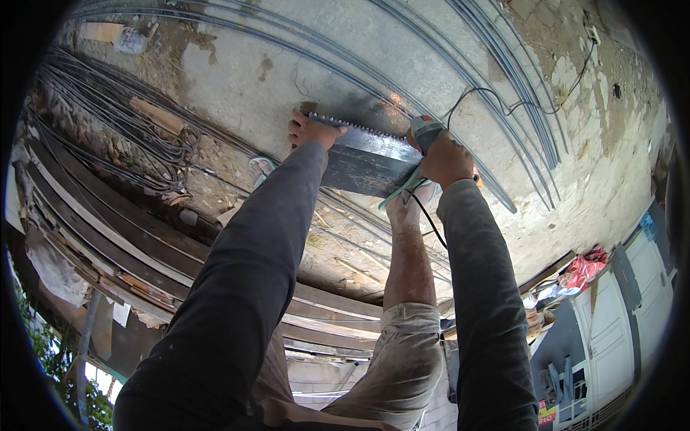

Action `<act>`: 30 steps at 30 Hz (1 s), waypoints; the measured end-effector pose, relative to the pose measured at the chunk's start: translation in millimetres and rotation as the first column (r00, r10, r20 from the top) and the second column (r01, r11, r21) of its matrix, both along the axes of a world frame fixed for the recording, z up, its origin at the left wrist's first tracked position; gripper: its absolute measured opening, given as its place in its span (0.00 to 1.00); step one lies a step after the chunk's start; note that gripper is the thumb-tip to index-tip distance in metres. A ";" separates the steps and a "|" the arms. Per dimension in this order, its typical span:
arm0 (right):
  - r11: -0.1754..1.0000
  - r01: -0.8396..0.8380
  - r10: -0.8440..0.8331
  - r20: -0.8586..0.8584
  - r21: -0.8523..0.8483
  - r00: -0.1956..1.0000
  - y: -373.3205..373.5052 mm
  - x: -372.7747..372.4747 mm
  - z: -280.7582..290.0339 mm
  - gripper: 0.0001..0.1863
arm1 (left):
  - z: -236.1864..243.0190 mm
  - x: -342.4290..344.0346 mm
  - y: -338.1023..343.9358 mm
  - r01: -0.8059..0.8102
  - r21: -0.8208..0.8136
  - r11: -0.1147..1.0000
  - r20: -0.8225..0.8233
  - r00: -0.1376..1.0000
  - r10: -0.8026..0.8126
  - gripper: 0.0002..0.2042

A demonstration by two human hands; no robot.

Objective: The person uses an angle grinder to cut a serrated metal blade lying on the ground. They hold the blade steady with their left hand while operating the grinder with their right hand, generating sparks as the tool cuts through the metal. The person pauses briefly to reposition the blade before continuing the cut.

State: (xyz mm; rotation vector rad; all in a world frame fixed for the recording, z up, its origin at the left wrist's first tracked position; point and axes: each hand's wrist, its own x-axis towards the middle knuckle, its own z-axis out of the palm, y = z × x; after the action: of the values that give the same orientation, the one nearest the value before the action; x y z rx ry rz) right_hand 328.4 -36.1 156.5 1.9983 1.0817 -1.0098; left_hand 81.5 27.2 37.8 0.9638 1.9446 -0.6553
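A long dark metal plate point(363, 165) with a toothed upper edge lies on the concrete, its left end held by my left hand point(309, 131), fingers curled over it. My right hand point(447, 159) grips a handheld power tool point(425, 131), apparently an angle grinder, at the plate's right end. Orange sparks point(395, 103) show just beyond the toothed edge. My sandaled right foot point(402, 197) is by the plate's lower right, partly hidden; another sandal point(262, 172) shows at left. The tool's black cord point(431, 226) hangs below my right hand.
Long steel rods point(503, 93) run across the concrete floor point(223, 65), with bundled rods point(108, 100) and wooden boards point(115, 215) along the left. A power cord point(521, 104) runs to the upper right. Panelled doors point(607, 316) and a red crumpled item point(582, 268) are at lower right.
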 end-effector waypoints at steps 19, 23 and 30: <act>0.997 -0.076 0.077 0.016 -0.029 0.997 12.2 -9.1 4.6 0.27 | 1.3 3.7 -5.2 -0.042 0.051 0.998 -0.057 0.997 0.045 0.62; 0.992 -0.119 0.121 0.029 -0.036 0.992 14.4 -14.0 2.4 0.26 | 4.1 3.2 -1.6 -0.041 0.026 0.999 -0.060 0.997 0.043 0.63; 0.971 -0.238 0.237 0.046 0.012 0.970 13.1 -20.2 1.4 0.22 | 4.4 2.9 -3.3 -0.039 0.034 0.999 -0.056 0.998 0.041 0.63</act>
State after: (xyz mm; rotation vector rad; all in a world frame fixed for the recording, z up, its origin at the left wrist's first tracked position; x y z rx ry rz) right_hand 308.3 -23.1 157.9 1.8423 1.2738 -0.8292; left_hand 84.4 23.8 42.1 0.9335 2.0249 -0.6355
